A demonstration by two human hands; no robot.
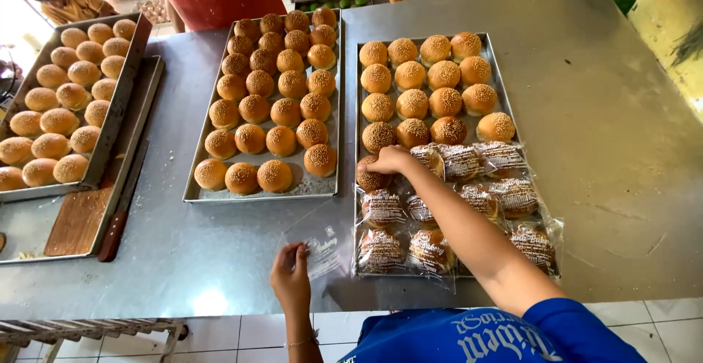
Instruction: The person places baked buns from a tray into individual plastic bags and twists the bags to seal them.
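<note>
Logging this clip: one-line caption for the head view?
Right hand grasps a sesame bun on a tray; left hand holds a clear bag.

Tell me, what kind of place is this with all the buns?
Most likely a bakery's packing area. Metal trays full of sesame buns sit on a steel table, some buns are already wrapped, and the left hand holds a clear bag.

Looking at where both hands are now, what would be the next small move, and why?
Probably the right hand lifts the unwrapped bun it rests on and carries it toward the clear plastic bag pinched in the left hand. The nearer buns in that tray are already wrapped, this one is bare, and the bag looks empty at the table edge.
</note>
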